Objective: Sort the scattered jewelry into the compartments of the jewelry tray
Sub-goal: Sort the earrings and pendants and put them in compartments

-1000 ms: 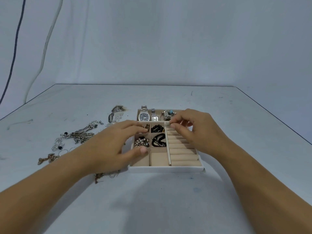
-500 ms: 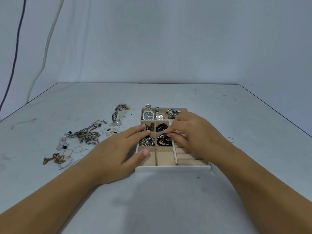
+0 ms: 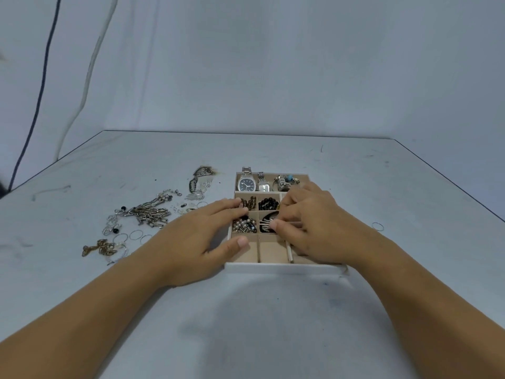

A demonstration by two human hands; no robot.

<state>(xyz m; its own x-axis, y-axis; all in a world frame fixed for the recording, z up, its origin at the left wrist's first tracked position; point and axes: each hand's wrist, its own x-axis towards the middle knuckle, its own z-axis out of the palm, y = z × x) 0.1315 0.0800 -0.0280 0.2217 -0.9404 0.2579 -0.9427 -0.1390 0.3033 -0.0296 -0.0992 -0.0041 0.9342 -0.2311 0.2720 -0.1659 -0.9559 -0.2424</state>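
The jewelry tray (image 3: 284, 268) sits on the counter (image 3: 273, 324) right in front of me, with two watches (image 3: 247, 184) in its far compartment and beads (image 3: 269, 204) and pearls (image 3: 244, 226) in the small middle squares. My right hand (image 3: 314, 228) rests over the tray's right side, fingertips pinched on a small silvery piece (image 3: 266, 223) above the black item in a middle square, while my left hand (image 3: 196, 242) lies flat and loose on the tray's left edge, holding nothing. More chains (image 3: 149, 213) and thin rings (image 3: 135, 235) lie scattered on the counter to the left, and one ring (image 3: 378, 226) lies to the right.
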